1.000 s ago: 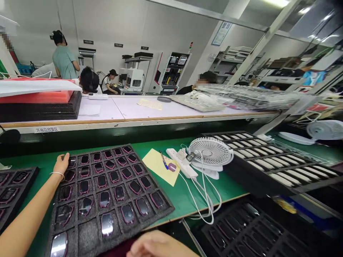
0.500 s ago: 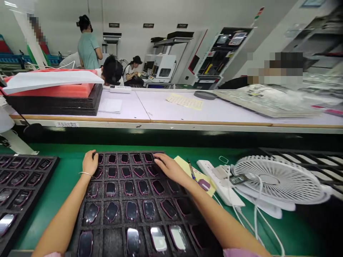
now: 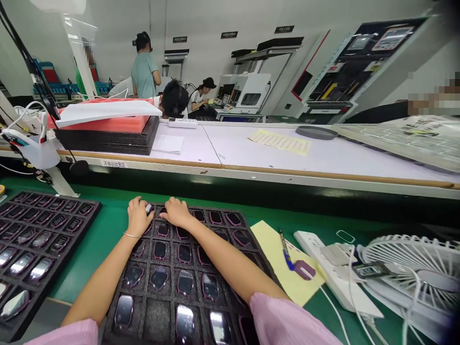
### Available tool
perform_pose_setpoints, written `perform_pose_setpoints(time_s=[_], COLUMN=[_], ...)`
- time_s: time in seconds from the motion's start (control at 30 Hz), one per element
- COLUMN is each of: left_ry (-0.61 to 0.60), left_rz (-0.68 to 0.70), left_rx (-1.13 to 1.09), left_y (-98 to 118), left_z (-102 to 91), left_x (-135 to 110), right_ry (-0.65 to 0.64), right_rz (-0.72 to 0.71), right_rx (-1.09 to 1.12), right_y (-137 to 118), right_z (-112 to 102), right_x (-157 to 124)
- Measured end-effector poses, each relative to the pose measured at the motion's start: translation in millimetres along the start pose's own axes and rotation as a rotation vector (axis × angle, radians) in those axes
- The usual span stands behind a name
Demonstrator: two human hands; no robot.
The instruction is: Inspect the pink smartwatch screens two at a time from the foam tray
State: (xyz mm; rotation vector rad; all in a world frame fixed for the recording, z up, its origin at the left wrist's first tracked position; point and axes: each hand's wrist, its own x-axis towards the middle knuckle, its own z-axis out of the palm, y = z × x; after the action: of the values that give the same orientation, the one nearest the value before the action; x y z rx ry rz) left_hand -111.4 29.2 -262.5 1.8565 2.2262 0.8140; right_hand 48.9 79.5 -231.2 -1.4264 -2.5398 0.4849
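Observation:
My left hand [image 3: 139, 216] is at the far left corner of a black foam tray [image 3: 157, 322], thumb and fingers closed around a small watch-like device [image 3: 149, 209] whose face catches the light. Beside it, my right hand [image 3: 176, 212] rests over the back row with thumb and fingers apart; its fingertips partly cover another device. Rows of dark-faced devices with purplish rims, such as this one [image 3: 160, 250], lie in the tray's compartments. One front compartment is bare. My right forearm hides part of the tray.
A second device tray [image 3: 53, 261] lies on the left. To the right are yellow paper [image 3: 264, 235], a pen [image 3: 286, 251], a purple piece [image 3: 304, 270], a white power strip [image 3: 338, 278] with cables, and a white fan [image 3: 424, 273]. A raised shelf [image 3: 230, 153] runs behind; people sit and stand beyond.
My right hand has moved left from the tray's far right side to the back row near my left hand. My left hand has shifted onto the corner device. The camera view has turned left.

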Motion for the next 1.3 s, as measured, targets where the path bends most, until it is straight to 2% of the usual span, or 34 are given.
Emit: perform_pose_setpoints(time_s=[0.1, 0.2, 0.37, 0.47, 0.57, 0.67, 0.73, 0.8, 0.97, 1.07, 1.3], left_ry=[-0.064, -0.095, -0.148, -0.278, -0.375, -0.383, -0.334, -0.261, -0.087, -0.074, -0.077], left_rz=[0.012, 0.006, 0.068, 0.116, 0.14, 0.114, 0.078, 0.079, 0.144, 0.154, 0.142], left_rx=[-0.039, -0.127, -0.439, -0.703, -0.908, -1.083, -1.169, -1.165, -0.891, -0.793, -0.793], left_y=[10, 26, 81, 118, 145, 159, 162, 162, 155, 154, 158], left_z=[-9.4, -23.3, -52.8, -65.7, -73.2, -78.2, -80.9, -82.2, -77.8, -74.0, -75.6], left_x=[-6, -5, 19, 28, 23, 11, 4, -3, -12, -13, -13], right_ry=[0.049, 0.044, 0.029, 0.041, 0.039, 0.017, -0.008, -0.019, -0.046, -0.046, -0.002], right_rz=[-0.024, -0.112, -0.184, -0.154, -0.094, -0.091, -0.109, -0.123, -0.121, -0.144, -0.231], right_rx=[0.108, 0.278, 0.606, 1.016, 1.513, 1.735, 1.785, 1.792, 1.787, 1.786, 1.769], right_y=[2, 9, 36, 50, 54, 48, 42, 36, 31, 33, 35], right_z=[1, -5, -44, -73, -93, -103, -106, -107, -106, -105, -104], right_x=[-10, -22, -43, -60, -76, -88, -94, -99, -106, -107, -106])
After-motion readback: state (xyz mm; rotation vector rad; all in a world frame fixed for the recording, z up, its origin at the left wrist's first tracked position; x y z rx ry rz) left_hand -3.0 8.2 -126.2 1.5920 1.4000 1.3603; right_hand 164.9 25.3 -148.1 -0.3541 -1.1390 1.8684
